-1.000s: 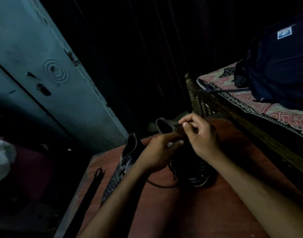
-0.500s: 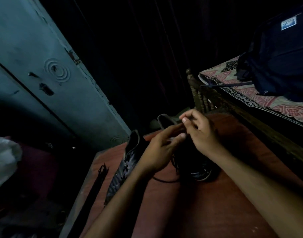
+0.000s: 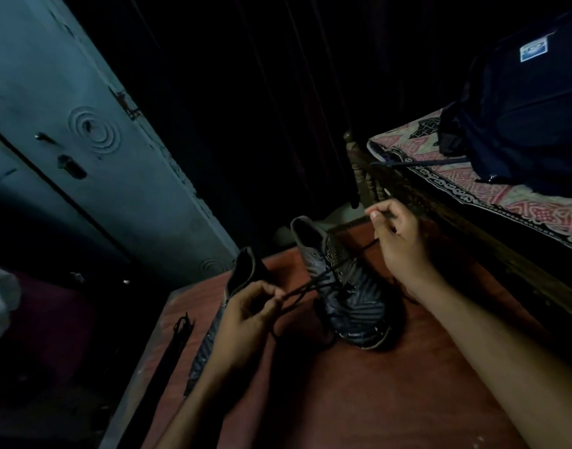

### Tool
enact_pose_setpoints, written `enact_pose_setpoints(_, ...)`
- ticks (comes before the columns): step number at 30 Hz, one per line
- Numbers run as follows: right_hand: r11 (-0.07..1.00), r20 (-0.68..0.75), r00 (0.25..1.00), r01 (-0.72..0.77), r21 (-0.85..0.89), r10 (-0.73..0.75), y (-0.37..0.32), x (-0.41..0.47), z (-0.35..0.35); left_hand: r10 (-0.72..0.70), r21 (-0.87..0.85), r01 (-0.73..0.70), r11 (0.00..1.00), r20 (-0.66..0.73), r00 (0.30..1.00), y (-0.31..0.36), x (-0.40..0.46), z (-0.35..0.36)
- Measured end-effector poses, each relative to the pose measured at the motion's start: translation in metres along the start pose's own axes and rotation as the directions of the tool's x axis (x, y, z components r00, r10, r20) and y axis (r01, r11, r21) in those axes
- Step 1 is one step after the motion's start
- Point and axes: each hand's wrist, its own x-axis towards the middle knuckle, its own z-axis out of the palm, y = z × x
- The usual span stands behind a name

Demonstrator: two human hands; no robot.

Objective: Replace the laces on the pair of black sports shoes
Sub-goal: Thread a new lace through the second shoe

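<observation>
- Both hands have drawn apart from the shoe's collar, where they were bunched together a moment ago.
- Left hand [image 3: 245,314] pinches one lace end [image 3: 305,288] at seven o'clock; right hand [image 3: 396,236] pinches the other at one o'clock, likely pulling the lacing snug.
- That black shoe [image 3: 346,294] sits mid-table [image 3: 359,400]; its mate [image 3: 242,270] lies at nine o'clock.
- Spare laces [image 3: 179,332] wait by the table's left edge.

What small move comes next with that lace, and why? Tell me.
Probably pull both ends apart to draw the lace snug: the left hand and right hand each pinch an end, and it runs through the shoe.
</observation>
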Motion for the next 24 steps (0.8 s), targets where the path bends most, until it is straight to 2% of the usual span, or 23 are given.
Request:
enact_pose_setpoints(2,1.000,-0.002,1.000,0.012,-0.026,-0.012,-0.002,-0.002,0.003,0.029,0.133,-0.018,0.991,-0.082,0.996,-0.008,-0.004,-0.005)
enact_pose_setpoints(4,0.997,0.048,0.998,0.030,-0.070,-0.026,-0.007,-0.009,0.010,0.177,0.319,-0.114,0.941,-0.176,0.968,0.000,-0.003,-0.001)
enact_pose_setpoints(5,0.996,0.093,0.995,0.037,-0.086,-0.029,-0.010,-0.015,0.015,0.248,0.344,-0.178,0.922,-0.170,0.954,0.008,-0.001,0.005)
enact_pose_setpoints(7,0.993,0.197,0.979,0.076,-0.094,-0.057,-0.021,-0.031,0.025,0.311,0.271,-0.286,0.919,-0.053,0.949,0.026,0.002,0.025)
enact_pose_setpoints(9,0.991,0.265,0.960,0.109,-0.078,-0.085,-0.027,-0.042,0.031,0.322,0.202,-0.331,0.922,0.078,0.943,0.039,0.007,0.047)
enact_pose_setpoints(15,0.997,0.249,0.967,0.070,-0.044,-0.057,-0.021,-0.036,0.027,0.365,0.127,-0.366,0.922,0.026,0.931,0.021,0.020,0.067)
enact_pose_setpoints(18,0.991,0.219,0.975,0.075,-0.111,-0.050,-0.016,-0.030,0.023,0.474,0.185,-0.446,0.876,-0.152,0.867,0.011,0.024,0.062)
enact_pose_setpoints(22,0.983,0.110,0.994,0.040,-0.177,-0.021,0.002,-0.016,0.007,0.431,0.200,-0.382,0.902,-0.468,0.772,-0.004,0.036,0.027)
enact_pose_setpoints(24,0.978,0.115,0.993,0.030,-0.205,-0.006,0.004,-0.017,0.007,0.421,0.153,-0.401,0.903,-0.496,0.760,-0.007,0.037,0.017)
